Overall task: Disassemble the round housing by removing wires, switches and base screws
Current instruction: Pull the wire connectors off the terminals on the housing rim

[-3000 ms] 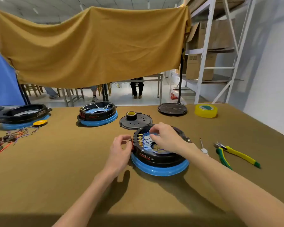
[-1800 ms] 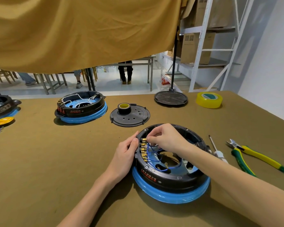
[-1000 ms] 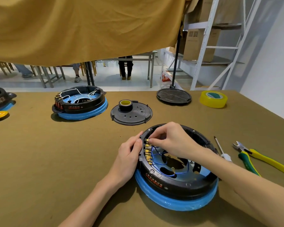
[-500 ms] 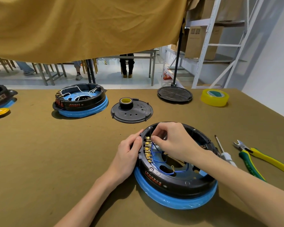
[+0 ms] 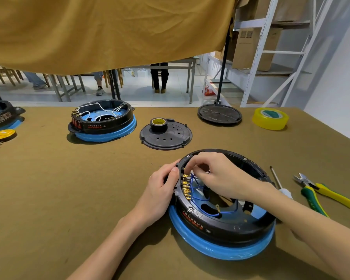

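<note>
Head: round housing [image 5: 220,223] red label unreadable.

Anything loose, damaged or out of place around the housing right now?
Nothing damaged shows. One blue wire in the round housing ends loose, its ring terminal attached to nothing; that fits a disassembly. Both hands are at the brass terminals.

Olive-brown cloth-covered table [image 5: 69,199]. On it, near front, round housing [image 5: 222,223] with blue base. Right of housing: screwdriver [image 5: 279,184], yellow-green pliers [image 5: 327,197]. Behind housing: perforated black lid [image 5: 170,138] carrying tape roll [image 5: 158,124]. Further back-left: second housing [image 5: 103,122]. Back-right: black disc [image 5: 219,114], yellow tape [image 5: 270,118]. Far left: yellow reel [image 5: 2,135].
</note>
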A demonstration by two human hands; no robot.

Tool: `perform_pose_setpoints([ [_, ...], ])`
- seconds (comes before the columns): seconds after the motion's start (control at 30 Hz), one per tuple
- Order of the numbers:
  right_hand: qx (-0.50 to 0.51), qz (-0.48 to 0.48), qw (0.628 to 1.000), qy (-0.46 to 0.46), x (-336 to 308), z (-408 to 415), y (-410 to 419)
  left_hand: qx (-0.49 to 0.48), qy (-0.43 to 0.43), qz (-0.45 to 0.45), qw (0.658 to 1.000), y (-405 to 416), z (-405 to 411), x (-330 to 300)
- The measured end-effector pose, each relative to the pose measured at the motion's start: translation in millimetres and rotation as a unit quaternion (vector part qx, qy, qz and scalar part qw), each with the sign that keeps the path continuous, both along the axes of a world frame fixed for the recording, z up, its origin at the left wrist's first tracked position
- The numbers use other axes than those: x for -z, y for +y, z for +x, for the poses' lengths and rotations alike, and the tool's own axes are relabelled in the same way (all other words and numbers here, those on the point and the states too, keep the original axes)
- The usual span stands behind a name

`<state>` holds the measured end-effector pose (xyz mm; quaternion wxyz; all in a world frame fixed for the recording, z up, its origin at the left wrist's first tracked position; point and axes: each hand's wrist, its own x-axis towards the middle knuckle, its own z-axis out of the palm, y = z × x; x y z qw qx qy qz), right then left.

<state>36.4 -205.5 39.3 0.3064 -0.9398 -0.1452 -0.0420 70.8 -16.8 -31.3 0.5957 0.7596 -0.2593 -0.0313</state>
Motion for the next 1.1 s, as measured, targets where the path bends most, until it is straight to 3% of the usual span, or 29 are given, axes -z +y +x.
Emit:
perform_pose_setpoints([
  [0.27, -0.005, -0.079, 0.997, 0.014, -22, 3, 9, -0.019, -0.009, 0.022, 1.000, -2, -2, -4],
  [0.57, 0.063, -0.042, 0.995, -0.058, 1, -10, 15, -0.013, -0.005, 0.001, 1.000, -3, -4, -4],
  [0.7, 0.015, -0.027, 0.999, 0.018, -16, 1, 5, -0.010, 0.014, -0.010, 1.000, -4, -6, -5],
  [0.8, 0.020, -0.012, 1.000, -0.007, -8, -3, 6, -0.006, 0.014, -0.007, 1.000, -3, -7, -7],
  [0.9, 0.029, 0.010, 0.998, -0.056, 3, -7, 10, -0.018, 0.013, 0.015, 1.000, -3, -7, -7],
  [1.1, 0.023, 0.038, 0.998, -0.036, 4, 2, 2, -0.028, 0.047, 0.109, 0.992, -2, -7, -8],
])
